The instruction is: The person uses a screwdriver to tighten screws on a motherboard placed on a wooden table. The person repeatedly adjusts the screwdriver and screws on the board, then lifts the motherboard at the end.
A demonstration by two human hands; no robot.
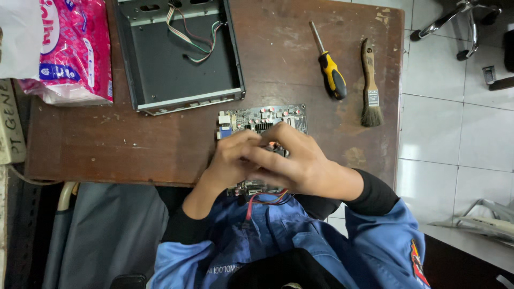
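At the near edge of the wooden table, a small motherboard is lying flat, its front part hanging over the edge toward the person's lap. Both hands are sitting on its middle, fingers overlapping. Left hand is curling over the board from the left, fingertips pressing down around something at the centre. Right hand is coming in from the right, fingers crossing over the left ones and pinching at the same spot. Can't tell what part they're gripping; the fingers are hiding it. Neither hand is relaxed.

Red and coloured wires are trailing off the board's near edge, down over the blue jacket.

Behind the board, just apart from it, an empty black metal case is sitting open with a loose bundle of cables inside. Farther right, well apart from the hands, a yellow-and-black screwdriver and a worn paintbrush are lying side by side. A pink tissue pack is resting at the far left corner.
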